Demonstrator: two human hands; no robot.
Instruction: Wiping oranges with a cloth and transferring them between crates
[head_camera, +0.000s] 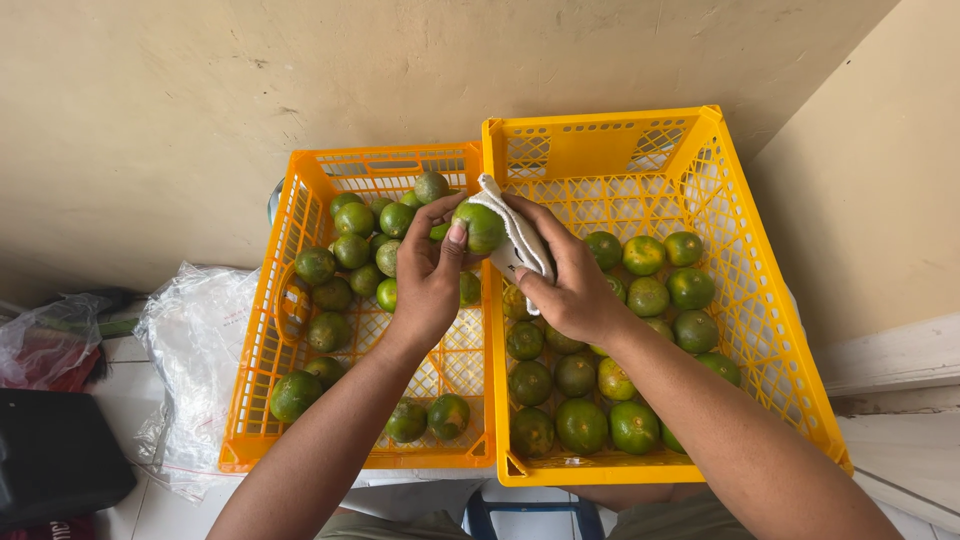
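My left hand (425, 275) grips a green citrus fruit (480, 226) over the seam between two orange plastic crates. Against that fruit my right hand (572, 285) presses a white cloth (518, 238). The left crate (262, 330) holds several green citrus fruits (350, 250), mostly at its far end and near edge. Several more green and yellow-green fruits (610, 390) lie in the right crate (770, 330), spread over its floor.
The crates stand against a beige wall. A crumpled clear plastic bag (195, 350) lies left of the left crate. A black object (55, 455) and another bag (45, 340) are at far left. A white skirting board (890, 360) runs along the right wall.
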